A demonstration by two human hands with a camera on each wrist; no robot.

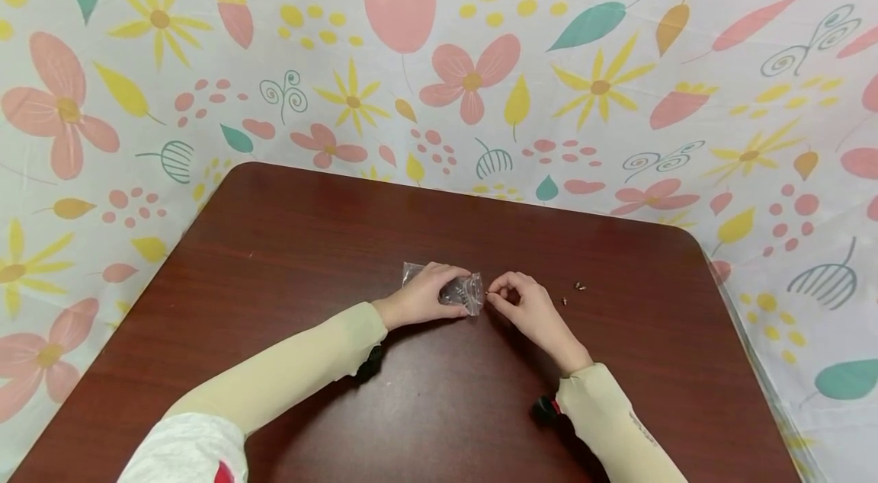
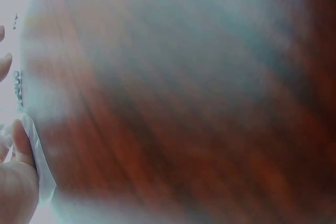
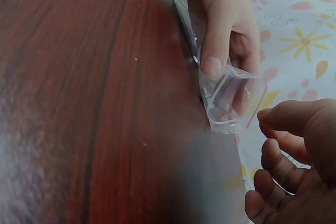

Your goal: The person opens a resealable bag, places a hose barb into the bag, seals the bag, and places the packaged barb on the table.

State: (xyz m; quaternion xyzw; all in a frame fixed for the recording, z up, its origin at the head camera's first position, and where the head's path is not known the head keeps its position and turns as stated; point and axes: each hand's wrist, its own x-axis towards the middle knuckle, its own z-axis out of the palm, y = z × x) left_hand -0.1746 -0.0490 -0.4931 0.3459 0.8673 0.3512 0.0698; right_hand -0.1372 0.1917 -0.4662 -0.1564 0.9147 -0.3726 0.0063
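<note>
My left hand (image 1: 427, 296) grips a small clear plastic zip bag (image 1: 468, 294), thumb on the near side and fingers on the far side. In the right wrist view the bag's mouth (image 3: 223, 126) gapes towards my right hand (image 3: 302, 150). Small dark bits show through the plastic; their kind is unclear. Just right of the mouth, in the head view, my right hand (image 1: 528, 308) pinches a tiny brass-coloured piece (image 1: 488, 292) between thumb and forefinger. It is too small to tell its kind. The left wrist view shows the bag's edge (image 2: 44, 174) beside the left fingers.
Tiny brass-coloured metal pieces (image 1: 579, 286) lie to the right of my right hand, with another small piece (image 1: 565, 301) nearer to it. The brown wooden table (image 1: 309, 231) has rounded far corners. A flower-patterned cloth (image 1: 439, 71) hangs behind it.
</note>
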